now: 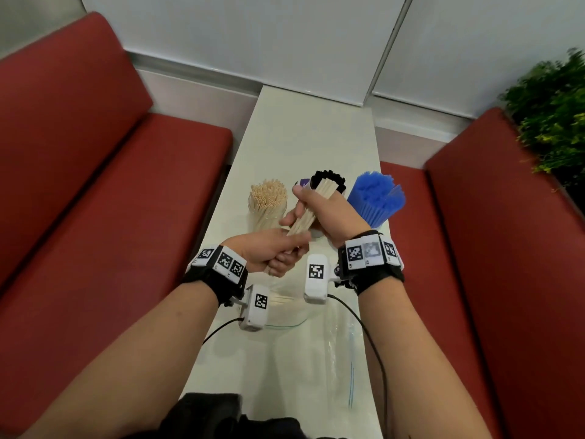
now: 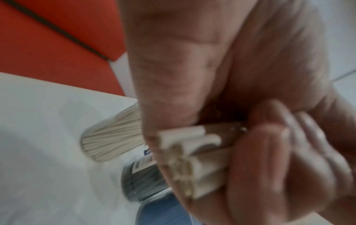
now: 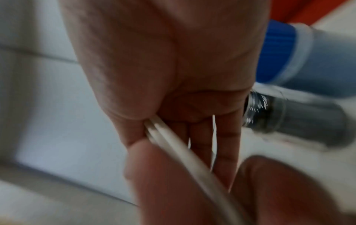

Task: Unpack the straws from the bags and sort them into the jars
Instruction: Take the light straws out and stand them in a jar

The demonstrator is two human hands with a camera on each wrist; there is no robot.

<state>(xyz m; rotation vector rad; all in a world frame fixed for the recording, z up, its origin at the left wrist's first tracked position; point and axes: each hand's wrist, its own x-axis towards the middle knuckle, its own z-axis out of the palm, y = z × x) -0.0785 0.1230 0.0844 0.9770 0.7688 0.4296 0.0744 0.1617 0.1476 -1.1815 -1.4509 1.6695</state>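
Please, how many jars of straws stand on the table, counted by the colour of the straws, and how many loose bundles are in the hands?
Beige straws jar: 1
Black straws jar: 1
Blue straws jar: 1
Beige bundle, held by left hand and right hand: 1
Total: 4

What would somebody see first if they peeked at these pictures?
Probably the fan of bright blue straws in the jar at the right of the white table. Next, the left hand and right hand together gripping a bundle of pale straws in the middle, between red benches.
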